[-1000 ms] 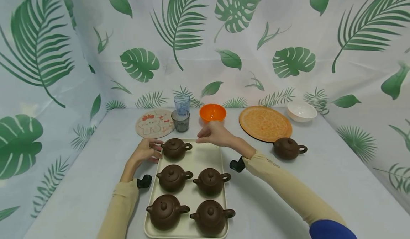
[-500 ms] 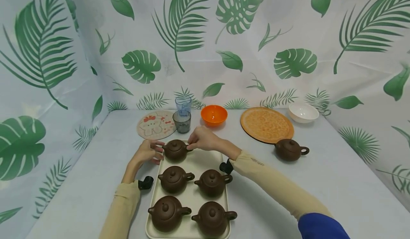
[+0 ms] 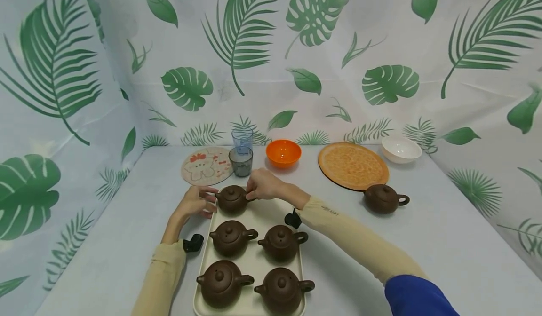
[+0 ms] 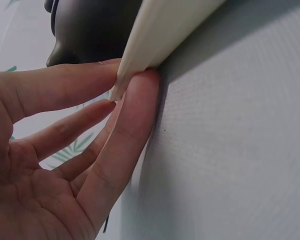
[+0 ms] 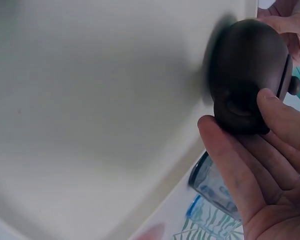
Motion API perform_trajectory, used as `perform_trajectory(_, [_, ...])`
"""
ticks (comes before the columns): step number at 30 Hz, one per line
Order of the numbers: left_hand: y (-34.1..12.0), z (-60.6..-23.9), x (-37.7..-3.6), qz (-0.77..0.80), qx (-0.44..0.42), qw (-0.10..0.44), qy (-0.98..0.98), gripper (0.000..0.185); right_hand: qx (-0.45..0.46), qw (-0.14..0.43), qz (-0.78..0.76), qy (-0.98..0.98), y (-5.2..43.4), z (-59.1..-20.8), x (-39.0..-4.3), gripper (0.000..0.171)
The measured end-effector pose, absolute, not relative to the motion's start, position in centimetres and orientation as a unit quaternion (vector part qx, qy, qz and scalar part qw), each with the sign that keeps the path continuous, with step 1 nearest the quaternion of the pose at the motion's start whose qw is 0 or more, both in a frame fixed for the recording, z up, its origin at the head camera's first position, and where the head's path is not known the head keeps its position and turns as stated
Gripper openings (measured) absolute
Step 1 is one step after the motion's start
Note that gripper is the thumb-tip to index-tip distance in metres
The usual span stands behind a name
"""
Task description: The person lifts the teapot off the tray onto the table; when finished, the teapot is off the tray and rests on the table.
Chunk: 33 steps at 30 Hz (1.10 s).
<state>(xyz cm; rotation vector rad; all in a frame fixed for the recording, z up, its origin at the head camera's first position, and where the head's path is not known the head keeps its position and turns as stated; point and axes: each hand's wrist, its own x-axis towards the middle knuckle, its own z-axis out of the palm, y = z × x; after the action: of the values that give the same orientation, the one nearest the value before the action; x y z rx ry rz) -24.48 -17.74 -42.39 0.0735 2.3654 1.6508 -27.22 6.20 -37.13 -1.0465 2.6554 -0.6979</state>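
Note:
A cream tray [image 3: 267,212] carries five brown clay teapots. The back-left teapot [image 3: 231,199] stands alone in the far row. My right hand [image 3: 259,186] reaches across the tray's back edge and pinches that teapot's handle; in the right wrist view the thumb and fingers of the right hand [image 5: 237,112] close round the handle of the teapot [image 5: 245,65]. My left hand [image 3: 198,201] rests at the tray's back-left corner. In the left wrist view its straight fingers [image 4: 135,115] touch the tray rim [image 4: 160,35] from both sides of the corner.
A sixth teapot [image 3: 383,198] sits on the table to the right, by an orange plate [image 3: 353,165]. Behind the tray stand a dark glass [image 3: 241,161], a clear glass [image 3: 242,138], an orange bowl [image 3: 283,152], a round picture mat [image 3: 206,166] and a white bowl [image 3: 401,149]. Leaf-print cloth walls three sides.
My right hand came down and to the left from above the tray's back edge and took hold of the back-left teapot's handle. The left hand stayed at the tray corner.

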Motion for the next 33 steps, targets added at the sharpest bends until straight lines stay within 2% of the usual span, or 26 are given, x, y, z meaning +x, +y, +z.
perform_trajectory(13, [-17.7, -42.4, -24.3, 0.574, 0.036, 0.129, 0.807, 0.058, -0.4, 0.085, -0.26, 0.875, 8.9, -36.0, -27.5, 0.011])
perform_trajectory(22, [-17.7, -42.0, -24.2, 0.564, 0.029, 0.128, 0.815, 0.058, -0.35, 0.073, -0.317, 0.879, 15.7, -34.9, -28.1, 0.008])
perform_trajectory(28, [-17.9, -42.2, -24.2, 0.57, 0.035, 0.135, 0.81, 0.058, -0.282, 0.103, -0.335, 0.893, 20.7, -34.7, -27.5, 0.014])
perform_trajectory(33, [-17.8, -42.1, -24.2, 0.574, 0.03, 0.135, 0.807, 0.058, -0.26, 0.11, -0.348, 0.894, 23.9, -34.7, -26.9, 0.016])
